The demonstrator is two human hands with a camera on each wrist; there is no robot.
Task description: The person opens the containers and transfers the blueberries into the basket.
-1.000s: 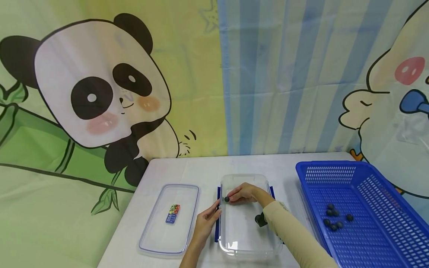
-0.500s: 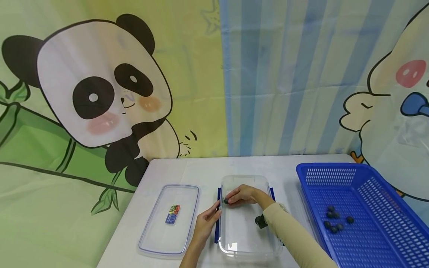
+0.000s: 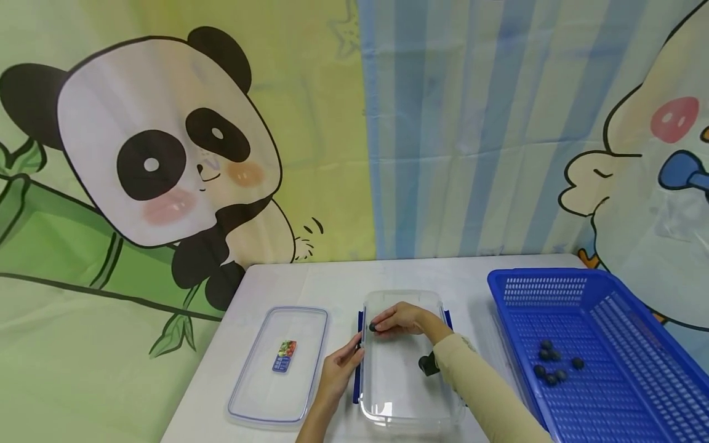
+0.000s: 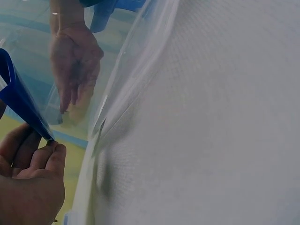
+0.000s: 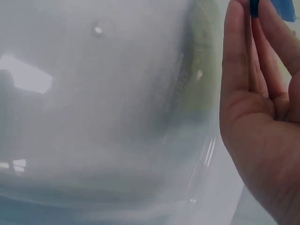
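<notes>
A clear plastic storage box (image 3: 401, 394) lies on the white table in the head view. Between its fingertips, the right hand (image 3: 400, 320) pinches one dark blueberry (image 3: 373, 327), near the left long wall of the box. The left hand (image 3: 339, 370) grips the left side of the box at its blue side latch (image 3: 357, 384). In the left wrist view its fingers meet the tip of that latch (image 4: 23, 98), and the right hand (image 4: 75, 70) shows through the clear plastic. The right wrist view has the right hand (image 5: 258, 108) with thumb and fingers together at the top edge.
A clear lid (image 3: 257, 394) with a printed label lies left of the box. At the right stands a blue perforated basket (image 3: 554, 271) with several blueberries (image 3: 545, 355) inside. A cartoon curtain (image 3: 310, 123) hangs behind the table. A small black device (image 3: 428, 364) sits at the right wrist.
The right hand has shifted only slightly, keeping the blueberry near the box's left wall. The left hand stays at the latch.
</notes>
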